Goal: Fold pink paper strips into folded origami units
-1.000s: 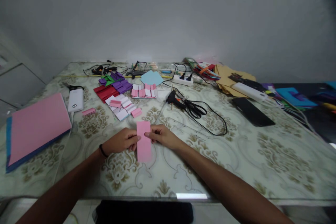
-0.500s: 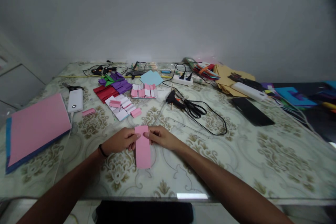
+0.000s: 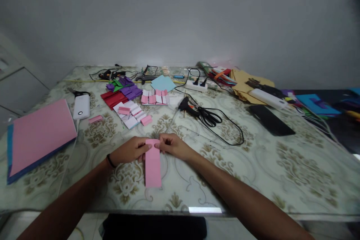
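A pink paper strip (image 3: 153, 168) hangs between my hands over the near middle of the table, its long side pointing toward me. My left hand (image 3: 133, 150) pinches its upper left edge, thumb on the front face. On the other edge, my right hand (image 3: 173, 146) is closed on the strip the same way, the two thumbs close together near the top. The fingers behind the paper are partly hidden. Beyond my hands lie folded pink and white paper pieces (image 3: 131, 114) and a small pink folded piece (image 3: 95, 119).
A black glue gun (image 3: 189, 107) with a looped cord lies ahead to the right. Pink sheets (image 3: 42, 135) and a white power bank (image 3: 81, 107) are at left. Further back are red folded papers (image 3: 114, 99) and a power strip (image 3: 196, 86); a black phone-like slab (image 3: 271, 120) sits right.
The pink strip has slid slightly toward me, and its top edge sits lower, closer to my thumbs. Both hands keep their pinch on it.
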A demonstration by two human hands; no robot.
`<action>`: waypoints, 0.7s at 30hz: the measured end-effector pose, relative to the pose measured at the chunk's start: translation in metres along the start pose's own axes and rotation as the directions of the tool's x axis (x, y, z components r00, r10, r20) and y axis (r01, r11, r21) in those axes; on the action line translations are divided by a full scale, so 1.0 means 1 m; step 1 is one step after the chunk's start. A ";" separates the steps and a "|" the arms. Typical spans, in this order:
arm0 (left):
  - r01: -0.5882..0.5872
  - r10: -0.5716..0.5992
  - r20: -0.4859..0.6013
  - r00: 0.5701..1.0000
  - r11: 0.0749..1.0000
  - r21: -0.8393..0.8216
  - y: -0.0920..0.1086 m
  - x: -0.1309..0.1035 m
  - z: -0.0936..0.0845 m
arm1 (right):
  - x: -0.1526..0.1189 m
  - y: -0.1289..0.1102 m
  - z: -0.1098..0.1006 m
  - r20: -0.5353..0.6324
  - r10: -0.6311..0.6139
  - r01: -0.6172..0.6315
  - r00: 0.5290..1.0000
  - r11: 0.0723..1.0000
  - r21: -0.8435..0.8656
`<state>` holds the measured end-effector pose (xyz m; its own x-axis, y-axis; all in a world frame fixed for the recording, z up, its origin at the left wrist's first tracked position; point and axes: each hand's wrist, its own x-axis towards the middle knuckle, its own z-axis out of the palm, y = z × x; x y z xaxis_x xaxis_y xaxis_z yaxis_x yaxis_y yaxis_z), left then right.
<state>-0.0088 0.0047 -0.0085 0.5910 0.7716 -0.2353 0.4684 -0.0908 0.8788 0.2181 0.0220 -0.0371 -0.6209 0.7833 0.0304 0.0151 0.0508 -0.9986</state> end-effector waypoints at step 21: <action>-0.049 0.066 -0.134 0.989 0.991 0.127 0.001 0.000 -0.001 | -0.001 -0.002 0.005 0.002 -0.013 0.014 1.000 0.994 -0.110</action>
<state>-0.0088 0.0052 -0.0069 0.5274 0.8412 -0.1195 0.5188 -0.2075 0.8293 0.2147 0.0183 -0.0353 -0.6228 0.7812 0.0437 0.0925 0.1290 -0.9873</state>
